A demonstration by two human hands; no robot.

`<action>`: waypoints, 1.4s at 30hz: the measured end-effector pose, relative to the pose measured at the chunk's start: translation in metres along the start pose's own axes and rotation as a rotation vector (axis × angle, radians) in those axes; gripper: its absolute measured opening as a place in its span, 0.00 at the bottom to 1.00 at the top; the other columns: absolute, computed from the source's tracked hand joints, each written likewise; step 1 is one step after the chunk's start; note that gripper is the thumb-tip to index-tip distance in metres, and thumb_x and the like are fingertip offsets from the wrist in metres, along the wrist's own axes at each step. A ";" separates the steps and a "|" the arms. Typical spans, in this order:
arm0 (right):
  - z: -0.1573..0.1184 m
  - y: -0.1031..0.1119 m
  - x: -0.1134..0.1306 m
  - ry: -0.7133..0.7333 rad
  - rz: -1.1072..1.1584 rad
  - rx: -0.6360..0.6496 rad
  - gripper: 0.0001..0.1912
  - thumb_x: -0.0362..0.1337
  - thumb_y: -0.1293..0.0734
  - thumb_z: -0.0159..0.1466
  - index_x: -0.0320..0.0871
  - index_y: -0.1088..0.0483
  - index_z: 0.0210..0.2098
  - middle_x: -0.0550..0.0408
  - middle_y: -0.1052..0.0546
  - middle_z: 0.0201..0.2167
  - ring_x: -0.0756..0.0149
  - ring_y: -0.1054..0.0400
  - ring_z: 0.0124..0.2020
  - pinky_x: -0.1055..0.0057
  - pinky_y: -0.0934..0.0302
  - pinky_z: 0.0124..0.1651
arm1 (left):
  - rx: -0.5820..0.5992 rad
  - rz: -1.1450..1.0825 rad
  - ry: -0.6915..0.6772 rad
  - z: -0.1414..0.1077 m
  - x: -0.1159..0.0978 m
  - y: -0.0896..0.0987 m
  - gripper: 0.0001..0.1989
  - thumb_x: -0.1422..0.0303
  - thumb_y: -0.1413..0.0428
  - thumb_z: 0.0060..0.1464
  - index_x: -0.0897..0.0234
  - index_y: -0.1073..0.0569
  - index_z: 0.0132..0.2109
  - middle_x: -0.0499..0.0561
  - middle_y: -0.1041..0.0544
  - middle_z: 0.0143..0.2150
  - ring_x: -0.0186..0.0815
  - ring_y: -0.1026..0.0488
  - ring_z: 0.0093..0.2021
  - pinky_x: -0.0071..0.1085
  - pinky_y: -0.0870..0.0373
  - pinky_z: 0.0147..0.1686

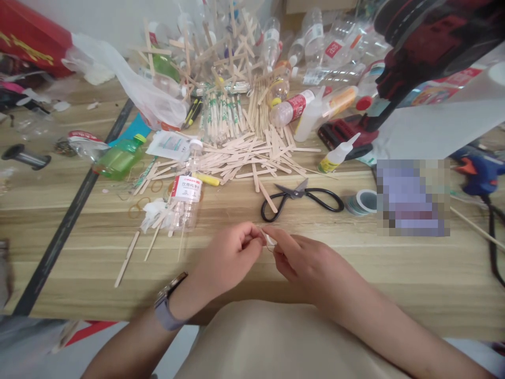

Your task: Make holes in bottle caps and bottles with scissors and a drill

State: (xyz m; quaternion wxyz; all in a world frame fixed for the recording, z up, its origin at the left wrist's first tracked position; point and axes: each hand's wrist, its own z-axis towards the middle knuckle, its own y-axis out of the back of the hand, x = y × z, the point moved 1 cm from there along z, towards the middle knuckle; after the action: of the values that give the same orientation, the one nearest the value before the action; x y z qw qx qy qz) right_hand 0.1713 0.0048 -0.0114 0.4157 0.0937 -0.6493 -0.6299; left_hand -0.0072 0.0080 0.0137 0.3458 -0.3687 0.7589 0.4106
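Note:
My left hand (231,258), with a watch on its wrist, is closed in a pinch above the near part of the table. My right hand (310,260) meets it from the right, index finger stretched to the left fingertips and the other fingers curled. Between the fingertips shows a small whitish piece (270,240) with a thin strand curving below it; its kind is too small to make out. Just beyond the hands lie black-handled scissors (295,192), blades spread, with a wooden craft stick (268,197) across one handle loop.
A labelled clear plastic bottle (187,188) stands left of the hands. Behind lies a pile of craft sticks (240,155). A glue bottle (338,153), a tape roll (362,202) and a blue glue gun (479,171) are to the right. A red-black power tool (418,58) looms at upper right.

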 end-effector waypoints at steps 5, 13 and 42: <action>0.001 0.001 -0.003 -0.031 -0.047 0.079 0.25 0.23 0.41 0.61 0.38 0.38 0.58 0.57 0.26 0.24 0.67 0.34 0.20 0.72 0.49 0.22 | -0.108 0.172 -0.107 -0.002 -0.004 0.000 0.06 0.71 0.55 0.60 0.58 0.34 0.39 0.43 0.28 0.31 0.34 0.31 0.32 0.31 0.41 0.32; 0.011 0.004 -0.005 -0.088 -0.035 -0.179 0.18 0.25 0.46 0.63 0.37 0.33 0.49 0.53 0.23 0.23 0.64 0.31 0.20 0.71 0.43 0.23 | -0.155 0.172 -0.150 -0.012 -0.007 -0.012 0.04 0.70 0.56 0.62 0.58 0.38 0.40 0.46 0.29 0.31 0.35 0.32 0.32 0.32 0.41 0.32; 0.016 0.007 0.003 -0.445 0.752 -0.218 0.02 0.35 0.36 0.61 0.46 0.34 0.31 0.57 0.22 0.25 0.67 0.25 0.26 0.74 0.32 0.28 | -0.208 -0.150 -0.075 0.000 0.012 -0.020 0.11 0.63 0.47 0.59 0.61 0.22 0.41 0.44 0.26 0.25 0.29 0.38 0.22 0.26 0.45 0.23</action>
State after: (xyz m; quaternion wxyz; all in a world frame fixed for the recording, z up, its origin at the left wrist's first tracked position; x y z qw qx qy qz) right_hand 0.1621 0.0163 -0.0018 0.4732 -0.3307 -0.6420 -0.5046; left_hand 0.0037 -0.0037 -0.0039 0.3636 -0.4428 0.6689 0.4735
